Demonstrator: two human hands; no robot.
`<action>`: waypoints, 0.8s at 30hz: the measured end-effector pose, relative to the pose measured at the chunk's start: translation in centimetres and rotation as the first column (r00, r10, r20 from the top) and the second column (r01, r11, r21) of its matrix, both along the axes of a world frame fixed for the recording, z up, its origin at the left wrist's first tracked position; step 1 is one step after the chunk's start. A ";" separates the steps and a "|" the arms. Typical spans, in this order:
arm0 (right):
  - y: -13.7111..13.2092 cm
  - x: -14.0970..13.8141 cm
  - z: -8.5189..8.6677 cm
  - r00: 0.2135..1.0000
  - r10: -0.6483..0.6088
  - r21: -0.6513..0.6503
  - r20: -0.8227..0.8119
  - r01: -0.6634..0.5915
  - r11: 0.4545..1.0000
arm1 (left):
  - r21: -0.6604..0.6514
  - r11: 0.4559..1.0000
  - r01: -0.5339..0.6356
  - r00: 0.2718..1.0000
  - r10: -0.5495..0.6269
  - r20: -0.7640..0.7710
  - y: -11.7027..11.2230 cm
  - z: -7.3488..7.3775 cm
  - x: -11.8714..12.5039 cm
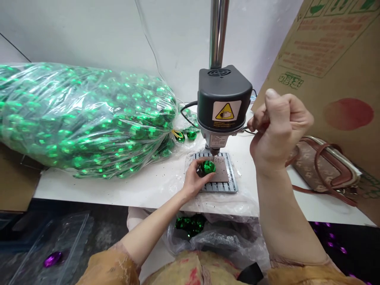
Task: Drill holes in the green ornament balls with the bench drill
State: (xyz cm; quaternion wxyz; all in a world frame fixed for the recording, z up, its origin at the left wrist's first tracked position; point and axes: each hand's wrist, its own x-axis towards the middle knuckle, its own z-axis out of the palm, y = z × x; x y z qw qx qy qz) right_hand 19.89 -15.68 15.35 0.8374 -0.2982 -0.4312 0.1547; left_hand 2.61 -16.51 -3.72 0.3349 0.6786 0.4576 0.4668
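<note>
Right hand (277,130) grips what looks like the press lever (247,129); left hand (194,179) pinches a green foil piece (208,166) under the bit (214,152). If it slips, those fingers (196,165) could get caught.

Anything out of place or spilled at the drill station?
Dark specks litter the white table around the drill's base plate. One purple piece lies alone below the table, lower left. Nothing looks damaged.

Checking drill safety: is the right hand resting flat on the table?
No, the right hand is raised in a fist on a thin lever beside the drill head.
</note>
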 end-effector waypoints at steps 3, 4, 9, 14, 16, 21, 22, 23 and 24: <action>0.2 0.1 0.0 1.000 -0.008 0.017 0.026 0.008 1.000 | 0.195 0.978 0.071 0.987 -0.041 -0.153 -3.6 0.0 -2.3; 0.2 0.1 -0.1 0.999 -0.016 0.026 0.032 0.015 1.000 | 0.263 0.948 0.178 0.967 -0.120 -0.223 -5.1 -0.3 -3.2; 0.3 0.0 -0.4 1.000 -0.019 0.054 0.013 0.018 0.998 | 0.372 0.614 0.696 0.579 -0.173 -0.797 -11.4 -3.8 -7.7; 0.4 0.1 -0.6 1.000 -0.014 0.066 0.021 0.013 0.998 | 0.327 0.648 0.688 0.533 -0.145 -0.833 -11.9 -6.2 -10.0; 0.4 0.1 -0.7 0.999 -0.024 0.070 0.035 0.022 0.997 | 0.449 0.664 0.598 0.693 -0.146 -0.706 -9.4 -5.6 -9.6; 0.4 0.1 -0.8 0.998 -0.041 0.085 0.052 0.036 0.996 | 0.373 0.924 0.087 0.859 0.120 -0.498 3.3 -0.5 -5.0; 0.4 0.2 -0.8 0.998 -0.047 0.083 0.053 0.042 0.996 | 0.312 0.950 0.007 0.835 0.167 -0.524 6.3 0.5 -3.9; 0.4 0.2 -0.9 0.997 -0.052 0.081 0.054 0.048 0.996 | 0.247 0.967 -0.069 0.808 0.199 -0.555 9.0 1.4 -2.8; 0.3 0.2 -0.9 0.997 -0.056 0.080 0.056 0.052 0.995 | 0.180 0.974 -0.140 0.788 0.220 -0.575 11.5 2.1 -1.8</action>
